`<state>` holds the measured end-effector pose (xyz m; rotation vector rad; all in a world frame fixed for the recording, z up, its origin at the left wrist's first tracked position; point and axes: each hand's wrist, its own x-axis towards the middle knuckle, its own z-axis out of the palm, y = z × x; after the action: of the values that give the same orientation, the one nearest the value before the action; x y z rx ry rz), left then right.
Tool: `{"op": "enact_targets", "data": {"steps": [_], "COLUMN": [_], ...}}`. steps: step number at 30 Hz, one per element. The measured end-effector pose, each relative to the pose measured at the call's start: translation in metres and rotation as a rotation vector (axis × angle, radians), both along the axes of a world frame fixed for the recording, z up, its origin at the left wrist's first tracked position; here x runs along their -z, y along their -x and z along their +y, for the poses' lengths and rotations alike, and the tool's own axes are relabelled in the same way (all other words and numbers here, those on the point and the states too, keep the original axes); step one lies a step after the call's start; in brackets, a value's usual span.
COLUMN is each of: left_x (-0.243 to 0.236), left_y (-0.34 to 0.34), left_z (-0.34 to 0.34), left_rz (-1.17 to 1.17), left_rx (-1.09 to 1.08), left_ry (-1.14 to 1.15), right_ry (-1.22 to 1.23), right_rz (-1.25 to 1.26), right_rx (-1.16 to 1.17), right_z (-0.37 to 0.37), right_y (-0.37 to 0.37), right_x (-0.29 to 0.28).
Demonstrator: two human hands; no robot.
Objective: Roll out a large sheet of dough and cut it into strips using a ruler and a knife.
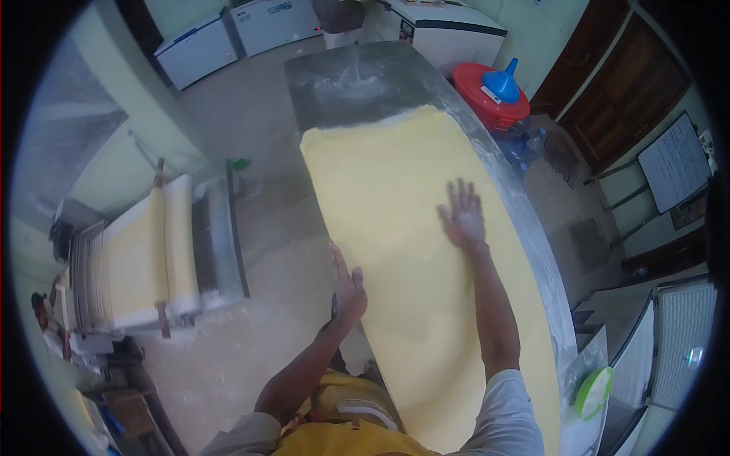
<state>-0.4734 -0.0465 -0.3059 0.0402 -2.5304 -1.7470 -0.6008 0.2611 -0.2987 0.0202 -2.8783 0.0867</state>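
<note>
A long pale-yellow sheet of dough [403,190] covers much of a long grey table [357,76], its far end dusted with flour. My right hand [464,216] lies on the dough toward the right, fingers spread. At the sheet's left edge, my left hand [346,285] is held on its side with fingers stretched out, against or very close to the dough.
A roller machine [118,270] with dough and a rolling pin stands left; a person [47,323] is beside it. Another person [338,19] stands beyond the table near chest freezers [194,53]. A red tub [479,95] with a blue funnel and a green bowl [589,395] sit right.
</note>
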Motion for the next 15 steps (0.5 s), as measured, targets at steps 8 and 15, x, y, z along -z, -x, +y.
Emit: {"op": "enact_targets", "data": {"steps": [8,15], "left_x": [-0.006,-0.013], "left_y": [0.138,0.157], "left_z": [-0.04,-0.052], "left_rz": [-0.011,-0.019], "left_rx": [0.001,-0.004], "left_ry": [-0.093,-0.264], "right_ry": [0.015,0.334], "right_rz": [-0.016,-0.102], "right_rx": [0.258,-0.321], "right_z": [-0.001,-0.259], "right_y": [0.166,0.202], "right_x": [-0.004,-0.029]}}
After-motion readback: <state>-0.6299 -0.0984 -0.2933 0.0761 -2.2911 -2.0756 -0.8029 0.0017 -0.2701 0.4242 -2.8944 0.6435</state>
